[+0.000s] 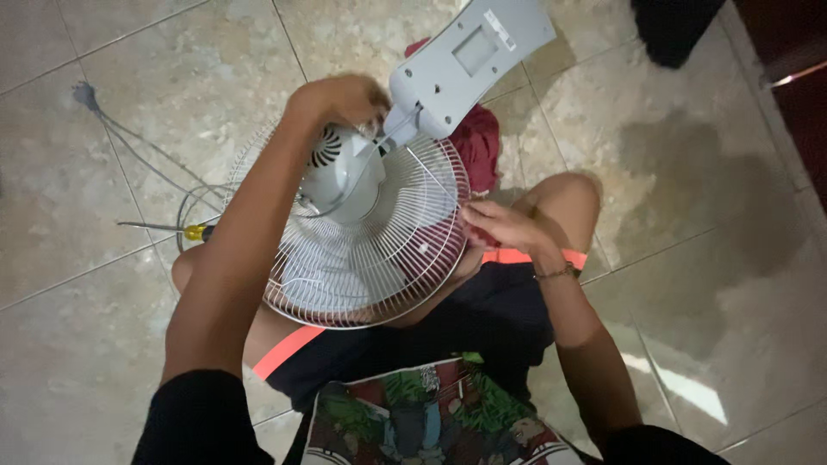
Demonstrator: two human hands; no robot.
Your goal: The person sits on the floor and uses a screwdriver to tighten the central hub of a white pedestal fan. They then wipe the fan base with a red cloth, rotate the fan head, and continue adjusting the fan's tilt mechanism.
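Observation:
A white table fan lies face down across my lap, its wire grille (379, 258) toward me and its grey base (472, 60) pointing away. My left hand (340, 99) is closed around the neck of the fan, just above the white motor housing (340, 172). At the grille's right rim, my right hand (504, 226) pinches the edge, fingers curled on the wire. A red cloth (478, 142) shows behind the grille.
A yellow-handled screwdriver (172, 229) lies on the tiled floor to the left. The fan's grey cord and plug (86, 93) trail across the tiles at upper left. A dark object (672, 30) sits at the top right, beside dark wooden furniture (797, 60).

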